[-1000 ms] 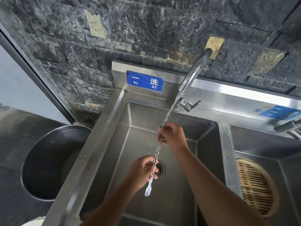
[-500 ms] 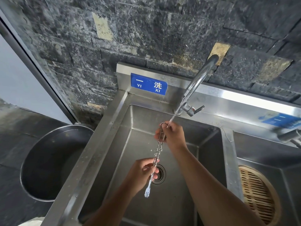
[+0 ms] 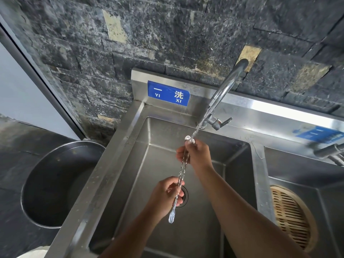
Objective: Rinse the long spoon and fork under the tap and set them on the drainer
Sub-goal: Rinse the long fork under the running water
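Both hands hold a long twisted-handle spoon and fork (image 3: pixel 181 170) together over the left steel sink (image 3: pixel 160 127). My right hand (image 3: pixel 197 155) grips the upper end, where the spoon bowl (image 3: pixel 189 139) sticks out into the water stream from the curved tap (image 3: pixel 226 86). My left hand (image 3: pixel 165 197) grips the lower part of the handles. The fork tines (image 3: pixel 171 218) point down below it. A round bamboo drainer (image 3: pixel 292 216) lies in the right sink.
A blue sign (image 3: pixel 168 95) is on the sink's back wall. The drain hole (image 3: pixel 184 196) sits beneath the utensils. A big round metal basin (image 3: pixel 55 183) stands left of the sink. A second tap (image 3: pixel 327 151) juts in at the right. Dark stone wall behind.
My right hand has slid up the handles, so the spoon end now meets the water. The left hand keeps its hold lower down. The view has shifted slightly.
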`<state>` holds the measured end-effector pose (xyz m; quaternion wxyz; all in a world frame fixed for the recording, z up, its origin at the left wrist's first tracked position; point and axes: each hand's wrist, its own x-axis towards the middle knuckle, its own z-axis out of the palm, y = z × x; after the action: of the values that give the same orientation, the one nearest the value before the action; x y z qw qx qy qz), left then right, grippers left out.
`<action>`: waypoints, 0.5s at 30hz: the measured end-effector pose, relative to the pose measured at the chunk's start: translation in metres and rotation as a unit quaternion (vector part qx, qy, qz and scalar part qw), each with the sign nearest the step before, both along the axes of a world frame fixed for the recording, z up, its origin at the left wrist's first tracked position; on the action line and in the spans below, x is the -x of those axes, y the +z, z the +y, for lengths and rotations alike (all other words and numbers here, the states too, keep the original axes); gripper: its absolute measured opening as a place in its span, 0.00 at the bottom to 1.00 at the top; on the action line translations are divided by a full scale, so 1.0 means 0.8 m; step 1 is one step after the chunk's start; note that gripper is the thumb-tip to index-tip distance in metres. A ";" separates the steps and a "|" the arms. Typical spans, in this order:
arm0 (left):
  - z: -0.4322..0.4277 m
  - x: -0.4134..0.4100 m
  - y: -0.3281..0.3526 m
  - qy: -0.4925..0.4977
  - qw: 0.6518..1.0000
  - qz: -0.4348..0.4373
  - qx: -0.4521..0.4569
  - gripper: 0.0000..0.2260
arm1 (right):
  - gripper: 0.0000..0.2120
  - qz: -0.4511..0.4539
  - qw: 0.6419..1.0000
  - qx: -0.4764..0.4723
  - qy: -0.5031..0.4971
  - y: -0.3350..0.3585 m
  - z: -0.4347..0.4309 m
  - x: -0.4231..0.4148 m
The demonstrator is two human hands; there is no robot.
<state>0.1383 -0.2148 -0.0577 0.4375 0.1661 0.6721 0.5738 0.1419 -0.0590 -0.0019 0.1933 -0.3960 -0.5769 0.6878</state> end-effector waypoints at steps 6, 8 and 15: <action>-0.006 -0.001 0.004 -0.019 1.000 0.012 0.003 0.13 | 0.12 -0.031 0.999 -0.036 -0.008 0.002 0.008 0.000; -0.005 -0.003 0.006 -0.008 1.000 0.009 0.005 0.14 | 0.10 -0.009 1.000 -0.021 -0.016 0.000 0.007 0.001; 0.000 -0.009 0.011 0.020 0.998 -0.059 -0.027 0.16 | 0.08 0.018 1.000 0.003 0.004 0.006 0.003 0.002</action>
<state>0.1456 -0.2146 -0.0486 0.4599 0.1301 0.6323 0.6097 0.1404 -0.0565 0.0030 0.1997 -0.3816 -0.5725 0.6976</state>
